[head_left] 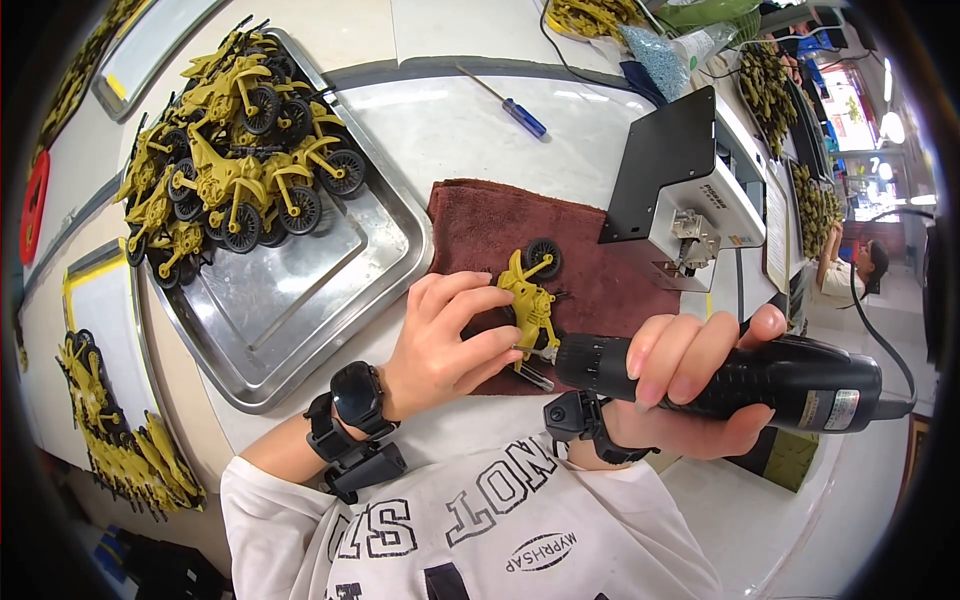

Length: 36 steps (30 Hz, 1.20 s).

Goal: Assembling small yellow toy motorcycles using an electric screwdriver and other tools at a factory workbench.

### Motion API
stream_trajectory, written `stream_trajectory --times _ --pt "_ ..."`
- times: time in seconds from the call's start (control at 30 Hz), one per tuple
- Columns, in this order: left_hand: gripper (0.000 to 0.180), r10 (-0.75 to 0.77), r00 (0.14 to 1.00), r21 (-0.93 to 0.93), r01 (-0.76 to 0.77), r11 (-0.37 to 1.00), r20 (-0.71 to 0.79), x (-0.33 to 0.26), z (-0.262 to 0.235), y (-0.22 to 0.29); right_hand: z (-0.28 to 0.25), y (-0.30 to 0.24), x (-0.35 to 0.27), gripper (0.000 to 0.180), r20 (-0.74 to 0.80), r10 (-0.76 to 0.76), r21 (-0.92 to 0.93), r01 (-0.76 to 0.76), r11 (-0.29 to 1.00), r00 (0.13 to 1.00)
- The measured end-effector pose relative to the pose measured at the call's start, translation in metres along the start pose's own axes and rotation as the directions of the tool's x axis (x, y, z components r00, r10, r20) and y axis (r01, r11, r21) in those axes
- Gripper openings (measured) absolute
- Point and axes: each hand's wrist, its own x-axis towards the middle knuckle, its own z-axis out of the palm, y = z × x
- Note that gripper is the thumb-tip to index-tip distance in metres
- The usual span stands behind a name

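A yellow toy motorcycle (pixel 534 305) with black wheels lies on a brown cloth (pixel 590 275) in front of me. The fingers of my left hand (pixel 445 335) press on its near left side and hold it. In my right hand (pixel 690 375) is a black corded electric screwdriver (pixel 810 385), fingers wrapped round its body. The screwdriver's thin bit points left and meets the lower part of the motorcycle, close to my left fingertips. Whether a screw sits at the tip is hidden.
A metal tray (pixel 290 340) at the left carries a heap of assembled toy motorcycles (pixel 225 150). A blue-handled screwdriver (pixel 524 118) lies beyond the cloth. A black-and-white boxy machine (pixel 690 190) stands at the right. More yellow parts (pixel 130 430) sit far left. A person (pixel 850 270) is in the right background.
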Motion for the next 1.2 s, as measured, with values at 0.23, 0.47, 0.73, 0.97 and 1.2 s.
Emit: stream_trajectory --times 0.23,0.47,0.73,0.97,1.2 --pt "0.028 0.045 0.999 -0.002 -0.045 0.999 0.008 -0.002 0.001 0.0 -0.002 0.001 0.001 0.058 -0.01 0.023 0.021 -0.023 1.0 1.0" --pt "0.027 0.05 0.999 -0.039 -0.049 0.998 0.007 -0.001 0.003 -0.001 -0.007 0.003 0.005 0.058 0.099 -0.016 0.025 0.013 1.0 0.995" --pt "0.062 -0.079 0.985 -0.018 0.083 0.996 0.155 0.008 0.0 0.003 -0.003 -0.001 0.017 0.064 -0.013 -0.017 -0.112 0.015 0.994 1.0" --pt "0.065 -0.149 0.955 0.037 0.144 0.989 0.259 0.006 0.002 0.002 -0.009 0.018 0.022 0.065 -0.011 -0.004 -0.26 0.001 0.966 1.0" --pt "0.059 -0.08 0.918 0.091 0.048 0.995 0.388 0.012 0.002 0.007 -0.008 0.023 0.02 0.064 0.03 0.094 -0.23 -0.085 0.969 0.995"
